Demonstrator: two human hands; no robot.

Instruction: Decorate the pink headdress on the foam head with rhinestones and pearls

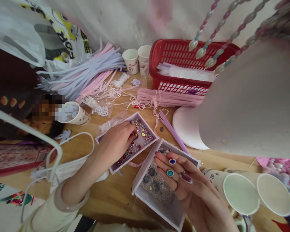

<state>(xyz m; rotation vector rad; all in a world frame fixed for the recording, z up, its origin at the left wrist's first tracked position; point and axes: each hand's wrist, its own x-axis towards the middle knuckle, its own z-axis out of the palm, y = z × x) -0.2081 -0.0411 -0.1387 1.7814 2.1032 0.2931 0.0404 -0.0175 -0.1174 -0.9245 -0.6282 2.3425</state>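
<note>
My left hand (119, 139) reaches into a small pale box (103, 137) of oval rhinestones and pearl beads. Its fingers are bent together at the gems, and their tips are partly hidden. Pink, red and yellow rhinestones (144, 131) lie around them. Palm up, my right hand (183, 183) is over a second pale box (156, 207), which contains small beads and grey, flower-like pieces (152, 171). On its fingers rest a dark blue rhinestone (172, 161) and a teal rhinestone (170, 173), both with sparkling rims. The thumb lies beside them.
A red basket (156, 64) stands behind. Pipe cleaners (87, 72) and pearl strings (125, 93) lie at the back left. A white stand (231, 106) with hanging bead strands is on the right, paper cups (241, 193) before it. A white cable (58, 145) curves at left.
</note>
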